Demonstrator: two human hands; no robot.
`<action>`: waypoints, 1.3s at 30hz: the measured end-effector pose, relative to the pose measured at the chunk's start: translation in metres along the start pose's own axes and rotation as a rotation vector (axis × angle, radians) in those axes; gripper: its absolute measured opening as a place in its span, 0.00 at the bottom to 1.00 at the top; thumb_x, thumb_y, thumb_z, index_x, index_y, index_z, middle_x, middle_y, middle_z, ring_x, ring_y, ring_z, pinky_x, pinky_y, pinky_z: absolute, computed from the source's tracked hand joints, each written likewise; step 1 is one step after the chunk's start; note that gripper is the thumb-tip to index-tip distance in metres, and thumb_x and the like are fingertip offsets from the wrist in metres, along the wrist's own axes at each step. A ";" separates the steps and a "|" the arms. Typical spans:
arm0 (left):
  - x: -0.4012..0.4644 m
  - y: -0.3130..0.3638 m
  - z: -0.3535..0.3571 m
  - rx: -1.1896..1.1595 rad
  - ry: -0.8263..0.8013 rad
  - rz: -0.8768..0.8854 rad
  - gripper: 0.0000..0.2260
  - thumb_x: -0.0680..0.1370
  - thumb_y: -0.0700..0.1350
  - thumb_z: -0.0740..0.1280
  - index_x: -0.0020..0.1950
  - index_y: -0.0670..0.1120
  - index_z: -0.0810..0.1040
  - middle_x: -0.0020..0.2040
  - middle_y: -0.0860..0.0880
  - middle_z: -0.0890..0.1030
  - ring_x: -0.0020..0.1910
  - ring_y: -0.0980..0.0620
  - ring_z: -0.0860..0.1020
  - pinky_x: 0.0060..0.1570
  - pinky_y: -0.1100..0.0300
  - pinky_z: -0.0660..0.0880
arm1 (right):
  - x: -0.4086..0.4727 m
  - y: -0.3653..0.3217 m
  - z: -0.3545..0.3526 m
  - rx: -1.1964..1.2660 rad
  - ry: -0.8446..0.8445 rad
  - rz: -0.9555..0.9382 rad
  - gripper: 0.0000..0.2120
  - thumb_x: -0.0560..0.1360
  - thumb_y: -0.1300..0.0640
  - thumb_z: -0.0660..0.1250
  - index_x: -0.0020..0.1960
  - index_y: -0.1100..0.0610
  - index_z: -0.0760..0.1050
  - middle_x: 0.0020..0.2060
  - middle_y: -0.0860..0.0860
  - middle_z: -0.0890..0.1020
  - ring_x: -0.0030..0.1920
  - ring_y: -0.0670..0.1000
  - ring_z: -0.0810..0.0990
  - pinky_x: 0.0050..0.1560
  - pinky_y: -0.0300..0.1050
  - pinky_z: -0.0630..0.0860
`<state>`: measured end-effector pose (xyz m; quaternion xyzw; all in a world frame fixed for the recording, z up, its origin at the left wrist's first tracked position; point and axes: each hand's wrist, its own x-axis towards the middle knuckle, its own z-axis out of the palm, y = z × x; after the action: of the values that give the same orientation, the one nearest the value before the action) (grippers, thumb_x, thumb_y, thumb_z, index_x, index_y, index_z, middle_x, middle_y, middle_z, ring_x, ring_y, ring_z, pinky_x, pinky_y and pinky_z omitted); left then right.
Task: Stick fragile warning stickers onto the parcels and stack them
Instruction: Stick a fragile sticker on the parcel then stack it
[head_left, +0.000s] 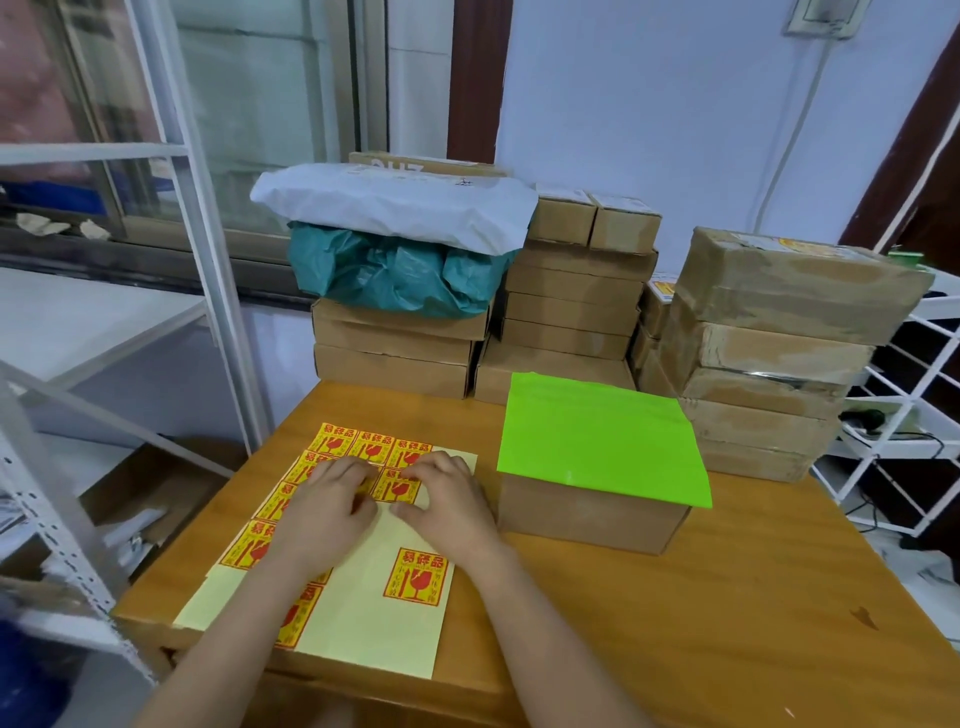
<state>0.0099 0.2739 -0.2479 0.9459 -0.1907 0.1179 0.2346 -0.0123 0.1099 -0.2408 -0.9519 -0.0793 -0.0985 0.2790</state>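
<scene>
Both hands on the sticker sheet (363, 561) lying flat on the surface (675, 623): left hand (324, 506) and right hand (447, 499) have fingers curled, apparently picking at one sticker (397, 483) between them; actual pinch unclear. Green-topped parcel (597, 478) just right of right hand. Risk: sticker tears or curls onto itself if peeled carelessly.

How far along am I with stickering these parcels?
Done: several spots on the sticker sheet are bare, and the top box of the right stack shows a yellow-red label. In hand: left hand and right hand work at a sticker mid-sheet. Left: the green-topped parcel shows no sticker, and many stickers remain.
</scene>
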 end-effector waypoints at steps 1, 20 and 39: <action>0.001 -0.001 0.001 0.003 0.005 0.004 0.15 0.78 0.44 0.61 0.65 0.48 0.74 0.62 0.54 0.74 0.61 0.54 0.67 0.59 0.57 0.66 | 0.000 0.001 0.001 0.015 0.021 0.001 0.20 0.76 0.49 0.67 0.66 0.54 0.73 0.63 0.49 0.72 0.66 0.50 0.65 0.64 0.44 0.63; 0.002 -0.003 0.002 -0.076 0.005 -0.033 0.15 0.78 0.42 0.61 0.65 0.49 0.74 0.62 0.55 0.74 0.62 0.55 0.67 0.60 0.60 0.64 | 0.002 -0.004 0.000 -0.032 0.079 -0.007 0.12 0.82 0.57 0.55 0.54 0.63 0.72 0.55 0.57 0.73 0.55 0.58 0.72 0.53 0.51 0.67; 0.004 0.026 -0.047 -0.359 0.039 -0.178 0.12 0.78 0.36 0.62 0.58 0.45 0.78 0.51 0.48 0.80 0.52 0.46 0.77 0.42 0.60 0.68 | -0.031 -0.042 -0.031 0.080 0.285 -0.243 0.16 0.80 0.50 0.53 0.51 0.61 0.73 0.54 0.54 0.74 0.54 0.55 0.74 0.48 0.52 0.74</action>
<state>-0.0037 0.2738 -0.1959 0.8995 -0.1195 0.0792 0.4128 -0.0559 0.1252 -0.2008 -0.8998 -0.1572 -0.2623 0.3111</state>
